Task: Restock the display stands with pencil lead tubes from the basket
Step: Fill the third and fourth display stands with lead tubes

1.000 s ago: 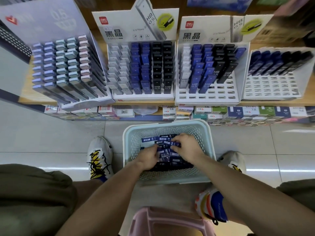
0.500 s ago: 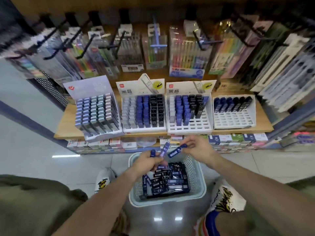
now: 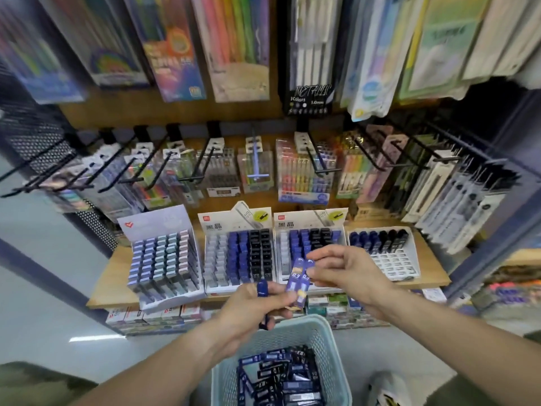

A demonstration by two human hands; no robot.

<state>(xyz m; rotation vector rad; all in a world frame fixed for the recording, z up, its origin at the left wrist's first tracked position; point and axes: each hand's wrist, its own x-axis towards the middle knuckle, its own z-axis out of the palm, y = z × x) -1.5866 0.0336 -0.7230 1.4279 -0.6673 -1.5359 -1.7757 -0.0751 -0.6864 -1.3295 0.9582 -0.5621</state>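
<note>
- Both hands have risen from the basket since the earlier frames and now meet in front of the shelf edge, above the basket's far rim.
- Two blue pencil lead tubes (image 3: 299,281) stand nearly upright between the hands; the right hand (image 3: 348,269) pinches them near their tops with thumb and fingers.
- The left hand (image 3: 257,306) is curled round another blue tube (image 3: 262,289), whose cap pokes up above the fist, and its fingers also touch the lower ends of the pinched pair.
- More blue and black tubes lie heaped in the pale mesh basket (image 3: 325,341) below the hands.
- Behind the hands, four display stands sit side by side on the wooden shelf (image 3: 109,284): a pastel one (image 3: 164,259), a full one (image 3: 238,259), a partly filled one (image 3: 310,238) just behind the right hand, and a mostly empty white one (image 3: 389,259).
- Hanging pen packs (image 3: 301,171) fill the hooks above.
</note>
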